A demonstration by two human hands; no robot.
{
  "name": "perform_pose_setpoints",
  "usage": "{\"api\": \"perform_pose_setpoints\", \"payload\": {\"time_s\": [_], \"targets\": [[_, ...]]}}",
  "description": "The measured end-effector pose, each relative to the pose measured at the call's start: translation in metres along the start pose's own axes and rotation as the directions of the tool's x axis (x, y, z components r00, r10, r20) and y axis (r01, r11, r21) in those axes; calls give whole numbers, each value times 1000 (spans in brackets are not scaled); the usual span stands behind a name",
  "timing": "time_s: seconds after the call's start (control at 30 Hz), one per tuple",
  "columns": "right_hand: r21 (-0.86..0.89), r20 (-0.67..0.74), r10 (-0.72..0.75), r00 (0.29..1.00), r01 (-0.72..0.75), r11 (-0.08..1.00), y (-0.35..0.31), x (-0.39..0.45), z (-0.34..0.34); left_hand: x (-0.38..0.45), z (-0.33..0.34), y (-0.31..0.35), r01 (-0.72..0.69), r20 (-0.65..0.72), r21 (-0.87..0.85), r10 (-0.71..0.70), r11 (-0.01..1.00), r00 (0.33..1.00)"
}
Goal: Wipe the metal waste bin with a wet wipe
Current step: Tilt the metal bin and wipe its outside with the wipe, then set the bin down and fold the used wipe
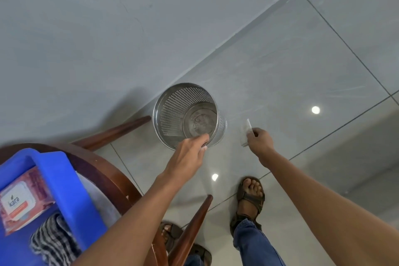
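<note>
A perforated metal waste bin (172, 112) stands upright on the tiled floor beside the wall, and I look down into it. My left hand (190, 153) reaches to its near rim, fingertips touching the edge; whether the fingers grip the rim I cannot tell. My right hand (260, 142) hovers just right of the bin, pinching a white wet wipe (246, 133) that hangs from the fingers, apart from the bin.
A round wooden stool (112, 170) stands at lower left with a blue basket (64, 179) on it, holding a pink wet-wipe pack (23, 198) and a checked cloth (54, 239). My sandalled feet (250, 196) stand on the glossy tiles near the stool's legs.
</note>
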State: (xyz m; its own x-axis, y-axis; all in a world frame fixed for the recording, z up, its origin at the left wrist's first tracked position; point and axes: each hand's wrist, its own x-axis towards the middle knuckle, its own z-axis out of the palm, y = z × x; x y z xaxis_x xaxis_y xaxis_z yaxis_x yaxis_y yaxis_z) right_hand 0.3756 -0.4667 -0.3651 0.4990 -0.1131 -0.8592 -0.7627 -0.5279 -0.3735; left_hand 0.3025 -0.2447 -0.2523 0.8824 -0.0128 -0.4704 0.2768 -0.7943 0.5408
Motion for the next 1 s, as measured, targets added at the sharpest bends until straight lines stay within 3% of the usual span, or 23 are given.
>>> {"api": "perform_pose_setpoints", "payload": {"time_s": [0.43, 0.6, 0.7, 0.83, 0.9, 1.0], "targets": [[265, 58, -126, 990, 107, 958, -19, 3, -21, -3, 39, -14, 50, 150, 102, -65, 993, 987], [428, 90, -199, 976, 142, 892, -42, -12, -19, -3, 43, -18, 128, 124, 18, -130, 992, 984], [472, 128, -270, 954, 181, 863, -58, -29, -13, 3, 33, -12, 183, 12, -171, -184, 968, 983], [511, 185, -350, 918, 214, 832, -77, -53, -5, 23, 7, 3, 273, -167, -539, -419, 797, 893], [503, 227, -387, 894, 233, 832, -85, -63, -2, 35, -7, 8, 339, -66, -721, -547, 604, 835], [476, 292, -413, 863, 243, 845, -91, -75, 1, 41, -24, 13, 328, 109, -897, -573, 296, 812]]}}
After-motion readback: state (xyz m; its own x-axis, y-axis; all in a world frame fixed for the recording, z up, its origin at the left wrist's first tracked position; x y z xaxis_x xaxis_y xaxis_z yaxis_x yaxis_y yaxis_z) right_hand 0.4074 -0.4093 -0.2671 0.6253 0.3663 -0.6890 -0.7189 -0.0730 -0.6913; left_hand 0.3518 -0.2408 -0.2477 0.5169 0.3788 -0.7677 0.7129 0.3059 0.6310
